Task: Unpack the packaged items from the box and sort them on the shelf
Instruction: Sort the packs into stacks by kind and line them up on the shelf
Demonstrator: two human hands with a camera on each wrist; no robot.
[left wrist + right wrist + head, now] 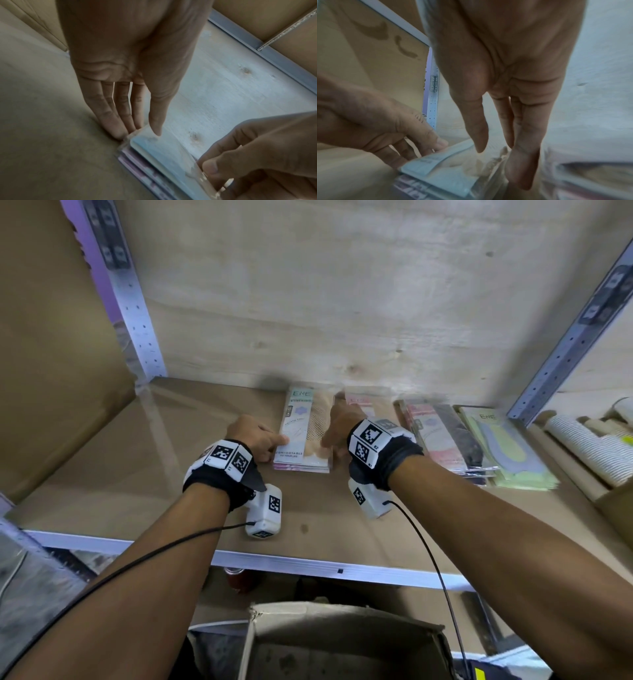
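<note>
A stack of flat clear-wrapped packets [305, 436], teal-headed "ENE" packet on top and pink ones beneath, lies on the brown shelf board [171, 474] near the back wall. My left hand [265, 440] is at its left edge: straight fingers [120, 125] press the stack's side [133, 159] and the thumb rests on the top corner. My right hand [334, 434] stands at the right edge, fingers [522, 155] straight down along the side of the stack [440, 171], thumb over the top packet. Neither hand lifts a packet.
More packet stacks lie to the right: a pink one [358, 402], a pink-and-black one [442, 436], a green one [510, 446]. A cardboard sheet [51, 354] stands at the left. Below the shelf's metal front rail [308, 563] sits an open cardboard box [342, 642]. White rolls [582, 446] lie beyond the right post.
</note>
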